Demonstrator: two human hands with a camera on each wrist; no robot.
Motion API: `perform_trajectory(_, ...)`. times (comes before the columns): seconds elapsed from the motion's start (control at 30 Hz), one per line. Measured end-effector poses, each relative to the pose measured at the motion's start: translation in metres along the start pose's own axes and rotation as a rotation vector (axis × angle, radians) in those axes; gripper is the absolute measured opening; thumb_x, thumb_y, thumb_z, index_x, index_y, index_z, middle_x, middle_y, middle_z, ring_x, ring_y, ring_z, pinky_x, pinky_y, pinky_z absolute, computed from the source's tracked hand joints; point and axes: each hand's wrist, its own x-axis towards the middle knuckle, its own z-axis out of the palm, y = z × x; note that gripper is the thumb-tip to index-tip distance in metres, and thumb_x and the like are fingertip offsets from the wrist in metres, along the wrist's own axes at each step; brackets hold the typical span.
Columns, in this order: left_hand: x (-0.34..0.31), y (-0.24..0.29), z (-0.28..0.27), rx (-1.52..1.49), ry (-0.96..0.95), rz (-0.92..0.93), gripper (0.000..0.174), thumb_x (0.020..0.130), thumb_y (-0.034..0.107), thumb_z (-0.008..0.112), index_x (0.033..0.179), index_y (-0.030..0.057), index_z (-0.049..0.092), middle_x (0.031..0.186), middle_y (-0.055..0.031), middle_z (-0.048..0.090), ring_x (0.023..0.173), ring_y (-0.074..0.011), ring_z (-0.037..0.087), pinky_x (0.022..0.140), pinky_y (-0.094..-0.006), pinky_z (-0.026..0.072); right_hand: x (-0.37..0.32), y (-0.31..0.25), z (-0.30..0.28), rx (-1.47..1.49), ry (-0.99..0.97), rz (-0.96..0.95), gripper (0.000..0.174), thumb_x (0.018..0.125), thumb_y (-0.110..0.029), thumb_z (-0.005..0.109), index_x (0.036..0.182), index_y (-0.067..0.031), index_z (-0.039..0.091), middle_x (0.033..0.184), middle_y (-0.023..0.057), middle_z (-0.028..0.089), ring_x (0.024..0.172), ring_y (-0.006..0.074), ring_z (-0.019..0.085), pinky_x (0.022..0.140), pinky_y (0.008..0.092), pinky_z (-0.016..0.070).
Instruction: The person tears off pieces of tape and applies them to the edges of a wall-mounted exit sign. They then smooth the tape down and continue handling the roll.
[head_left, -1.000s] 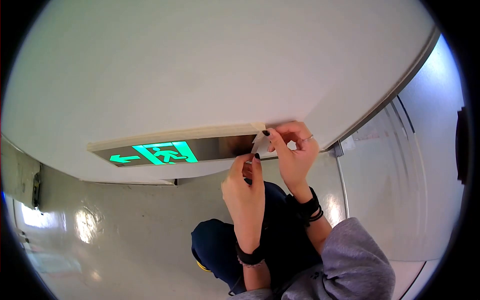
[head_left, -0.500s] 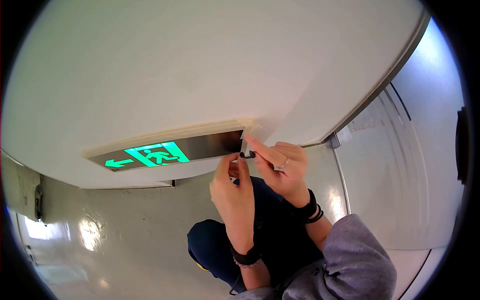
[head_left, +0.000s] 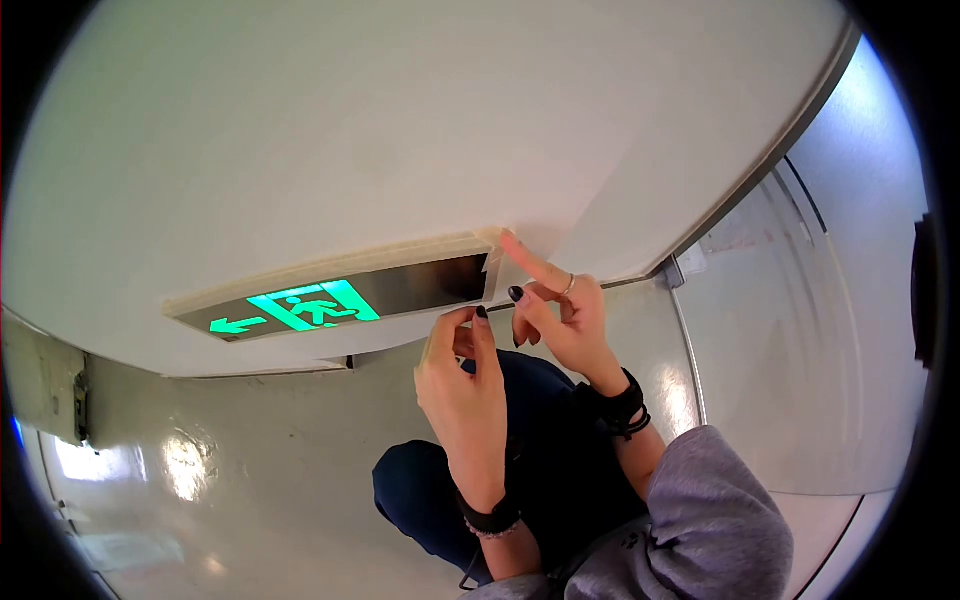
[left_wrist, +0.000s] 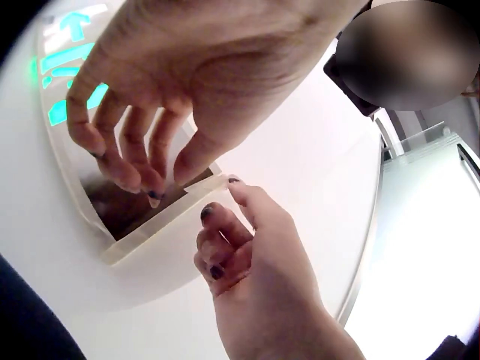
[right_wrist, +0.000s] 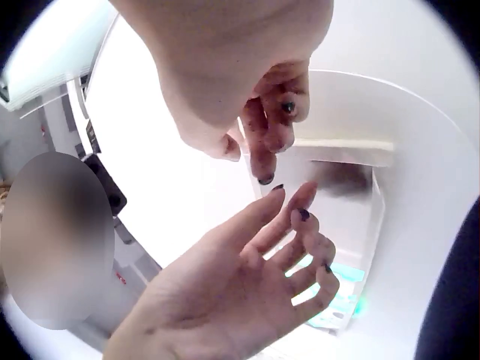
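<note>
Tape (head_left: 330, 262): a pale masking strip framing the sign (head_left: 340, 300), centre-left of the head view, stuck flat to the wall (head_left: 400, 120). I judge it light, thin and soft. It looks easy to crease or tear and is sticky on one side, so best pinched at a loose end or corner. Right hand (head_left: 560, 320): index finger straight, pressing the tape's upper right corner, other fingers curled and holding nothing. Left hand (head_left: 465, 385): just below, fingertips bunched at the sign's right edge. I cannot tell if they pinch tape. Sign shows a green running figure and a left-pointing arrow, no readable words. Floor (head_left: 250, 470) at lower left.
</note>
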Motion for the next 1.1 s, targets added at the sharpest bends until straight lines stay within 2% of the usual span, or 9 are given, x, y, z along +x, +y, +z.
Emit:
perform_trajectory(0.07, 0.0, 0.0, 0.0, 0.01, -0.004, 0.007, 0.014, 0.087, 0.012, 0.058, 0.093, 0.0006, 0.063, 0.067, -0.0108, 0.06, 0.06, -0.0209, 0.058, 0.06, -0.0329, 0.0443, -0.002, 0.007, -0.005, 0.216, -0.107, 0.095, 0.048, 0.088, -0.002, 0.044, 0.136, -0.0044, 0.044, 0.052, 0.003, 0.054, 0.043, 0.0078, 0.047, 0.042, 0.0201, 0.0366)
perform_trajectory(0.17, 0.0, -0.002, 0.001, 0.015, -0.007, 0.014, 0.014, 0.087, 0.012, 0.058, 0.094, 0.0006, 0.063, 0.068, -0.0111, 0.06, 0.061, -0.0211, 0.058, 0.06, -0.033, 0.0443, -0.003, 0.01, -0.006, 0.336, -0.142, 0.165, 0.051, 0.089, -0.007, 0.045, 0.14, -0.004, 0.037, 0.054, 0.0064, 0.055, 0.043, 0.0091, 0.047, 0.041, 0.0205, 0.0358)
perform_trajectory(0.27, 0.0, -0.002, 0.001, 0.008, -0.007, 0.011, 0.014, 0.087, 0.012, 0.058, 0.094, 0.0007, 0.063, 0.069, -0.0113, 0.061, 0.061, -0.0213, 0.058, 0.061, -0.0331, 0.0444, -0.002, 0.007, -0.004, 0.451, -0.145, 0.234, 0.053, 0.089, 0.0, 0.044, 0.141, -0.0086, 0.037, 0.058, 0.0036, 0.057, 0.047, 0.0062, 0.046, 0.045, 0.019, 0.0365)
perform_trajectory(0.47, 0.0, -0.001, 0.0, 0.017, -0.02, 0.016, 0.014, 0.087, 0.012, 0.058, 0.094, 0.0014, 0.063, 0.073, -0.0107, 0.062, 0.063, -0.0217, 0.058, 0.062, -0.0338, 0.0447, -0.002, 0.018, -0.002, 0.506, -0.17, 0.212, 0.055, 0.09, -0.003, 0.043, 0.143, -0.0101, 0.032, 0.058, 0.0036, 0.057, 0.047, 0.0063, 0.045, 0.044, 0.0186, 0.0367)
perform_trajectory(0.7, 0.0, -0.003, 0.0, 0.023, -0.07, 0.031, 0.014, 0.087, 0.013, 0.058, 0.094, 0.0016, 0.062, 0.079, -0.0092, 0.063, 0.064, -0.0224, 0.057, 0.063, -0.035, 0.0447, -0.007, 0.028, 0.001, 0.336, -0.162, 0.173, 0.056, 0.09, -0.003, 0.045, 0.143, -0.0131, 0.032, 0.055, 0.0013, 0.057, 0.045, 0.0061, 0.045, 0.044, 0.0187, 0.0376)
perform_trajectory(0.87, 0.0, -0.005, 0.001, 0.054, -0.067, 0.052, 0.013, 0.087, 0.013, 0.058, 0.094, 0.002, 0.062, 0.08, -0.0094, 0.063, 0.065, -0.0223, 0.057, 0.063, -0.0354, 0.0444, -0.011, 0.03, -0.006, 0.034, -0.191, 0.054, 0.058, 0.087, -0.001, 0.049, 0.142, -0.012, 0.036, 0.056, 0.0012, 0.056, 0.046, 0.0061, 0.048, 0.05, 0.0204, 0.042)
perform_trajectory(1.0, -0.002, -0.004, 0.0, 0.076, -0.062, 0.055, 0.013, 0.087, 0.012, 0.058, 0.093, 0.0019, 0.062, 0.081, -0.009, 0.063, 0.064, -0.0224, 0.057, 0.062, -0.0353, 0.0444, -0.012, 0.021, -0.002, 0.125, -0.049, 0.114, 0.058, 0.086, 0.0, 0.05, 0.141, -0.0111, 0.037, 0.058, 0.002, 0.057, 0.048, 0.0063, 0.05, 0.053, 0.0212, 0.0443)
perform_trajectory(1.07, -0.002, -0.005, 0.0, 0.055, -0.06, 0.065, 0.013, 0.087, 0.012, 0.058, 0.093, 0.0018, 0.061, 0.081, -0.0089, 0.063, 0.064, -0.0224, 0.057, 0.062, -0.0353, 0.0445, -0.009, 0.019, 0.001, 0.064, -0.043, -0.037, 0.059, 0.085, 0.001, 0.052, 0.14, -0.0103, 0.039, 0.059, 0.0016, 0.058, 0.049, 0.0064, 0.052, 0.056, 0.0219, 0.0458)
perform_trajectory(1.1, -0.002, -0.006, -0.001, 0.033, -0.058, 0.076, 0.012, 0.087, 0.012, 0.058, 0.092, 0.0017, 0.061, 0.08, -0.0087, 0.063, 0.064, -0.0224, 0.057, 0.062, -0.0353, 0.0446, -0.009, 0.018, 0.003, 0.064, -0.045, -0.037, 0.059, 0.085, 0.001, 0.052, 0.14, -0.0103, 0.039, 0.059, 0.0016, 0.058, 0.049, 0.0064, 0.052, 0.056, 0.0219, 0.0458)
